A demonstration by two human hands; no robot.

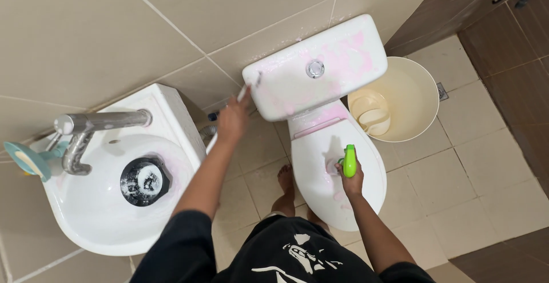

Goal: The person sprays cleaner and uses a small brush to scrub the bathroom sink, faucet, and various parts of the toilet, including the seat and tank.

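1. Beige tile covers one wall across the upper left of the frame, and paler tile makes up the floor at lower right, where the widest open room lies; a dark brown tiled strip runs down the right edge.
2. One white toilet stands at centre, lid shut, its single cistern above it streaked with pink foam and bearing one round chrome flush button. The cistern's left corner almost meets the wall, and a narrow gap of floor separates the toilet from the basin.
3. One white basin fills the lower left, with one chrome tap over it and one black round drain plug speckled with foam in its bowl.
4. One cream bucket sits just right of the cistern, its rim close to the toilet's edge, with one cream scoop lying inside.
5. One teal soap holder juts out at the far left edge beside the tap.
6. The left hand reaches up to the cistern's left corner; its grip is wrapped around a thin white-handled brush, whose tip touches the cistern's edge.
7. The right hand rests over the toilet lid, its grip closed round one bright green spray bottle held upright.
8. One bare foot shows on the floor between basin and toilet.
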